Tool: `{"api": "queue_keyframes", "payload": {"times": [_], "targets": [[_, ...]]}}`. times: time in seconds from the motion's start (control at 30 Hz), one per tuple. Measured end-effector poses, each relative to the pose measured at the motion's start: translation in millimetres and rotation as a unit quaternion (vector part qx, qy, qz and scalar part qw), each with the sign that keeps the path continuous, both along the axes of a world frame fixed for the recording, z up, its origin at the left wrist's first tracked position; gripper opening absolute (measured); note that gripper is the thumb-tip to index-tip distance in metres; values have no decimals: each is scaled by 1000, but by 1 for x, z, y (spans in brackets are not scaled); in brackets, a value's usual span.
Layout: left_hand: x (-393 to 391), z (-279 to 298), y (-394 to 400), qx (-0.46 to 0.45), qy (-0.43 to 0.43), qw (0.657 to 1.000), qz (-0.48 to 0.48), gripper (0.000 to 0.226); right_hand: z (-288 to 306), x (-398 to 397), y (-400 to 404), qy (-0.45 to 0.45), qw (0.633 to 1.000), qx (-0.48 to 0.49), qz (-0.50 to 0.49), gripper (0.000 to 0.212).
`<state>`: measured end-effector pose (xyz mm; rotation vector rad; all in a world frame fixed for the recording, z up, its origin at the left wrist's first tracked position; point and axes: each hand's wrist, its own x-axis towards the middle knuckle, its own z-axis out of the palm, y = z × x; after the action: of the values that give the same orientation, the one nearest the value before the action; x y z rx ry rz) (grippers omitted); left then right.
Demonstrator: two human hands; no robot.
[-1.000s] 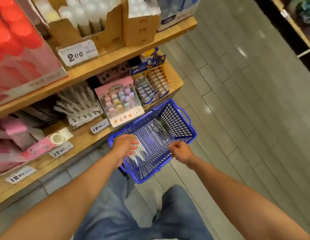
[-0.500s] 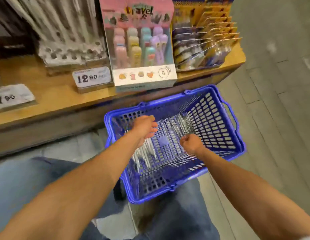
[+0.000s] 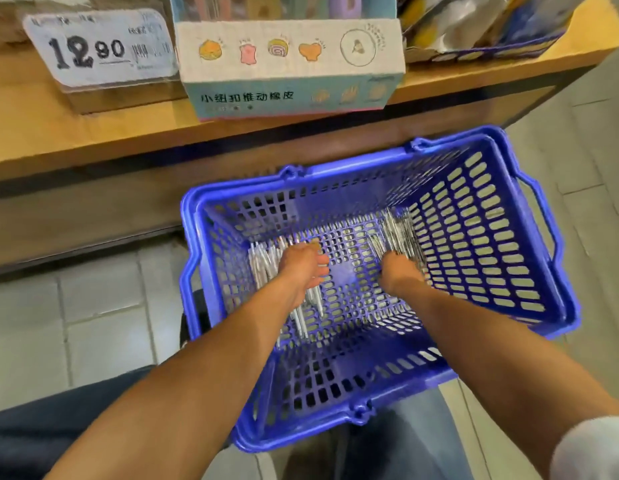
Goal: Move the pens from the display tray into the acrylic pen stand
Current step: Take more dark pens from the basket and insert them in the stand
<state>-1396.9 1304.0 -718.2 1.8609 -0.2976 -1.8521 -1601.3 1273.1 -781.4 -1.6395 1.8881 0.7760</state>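
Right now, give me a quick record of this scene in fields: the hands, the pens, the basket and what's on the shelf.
left hand: inside the basket, on the left pen bundle; grip unclear
right hand: inside the basket, fingers curled on the right pen bundle
left pen bundle: silver pens on the basket floor
right pen bundle: silver pens on the basket floor
basket: blue plastic, on the floor below the shelf
shelf: wooden
price tag: reads 12.90
eraser box: on the shelf
acrylic pen stand: not in view

Inside the blue basket [image 3: 491, 237], the left hand [image 3: 303, 268] holds a bundle of pens [image 3: 266, 265]; the right hand [image 3: 400, 275] grips another bundle [image 3: 396, 233].
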Motion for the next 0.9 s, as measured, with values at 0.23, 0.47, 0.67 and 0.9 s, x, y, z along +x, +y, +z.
{"api": "queue_keyframes", "payload": {"times": [0.23, 0.47, 0.67, 0.9], "targets": [[-3, -27, -8, 3, 7, 999, 35, 28, -26, 2, -2, 40, 994, -89, -45, 52], [-2, -32, -12, -5, 10, 998, 63, 23, -23, 1, -9, 15, 999, -38, -31, 29], [1, -33, -13, -5, 5, 999, 52, 20, 1, 25, -8, -320, 930, 50, -172, 19], [-5, -36, -13, -7, 41, 999, 14, 24, 23, 61, 7, -455, 865, 63, -200, 18]]}}
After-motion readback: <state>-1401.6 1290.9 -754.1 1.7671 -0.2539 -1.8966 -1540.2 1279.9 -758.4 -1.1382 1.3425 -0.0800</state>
